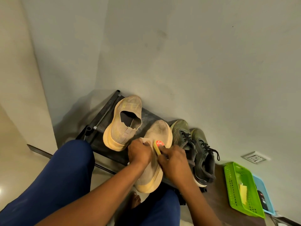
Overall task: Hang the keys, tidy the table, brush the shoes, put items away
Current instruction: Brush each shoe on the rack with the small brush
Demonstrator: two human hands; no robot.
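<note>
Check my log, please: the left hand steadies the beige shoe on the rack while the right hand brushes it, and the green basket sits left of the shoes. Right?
Not quite: the green basket sits right of the shoes, as the head view shows. The left hand does steady the beige shoe while the right hand brushes.

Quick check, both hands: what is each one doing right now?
Left hand: grips the tongue of the near tan shoe, steadying it.
Right hand: holds the yellow shoe brush against that shoe's upper.
</note>
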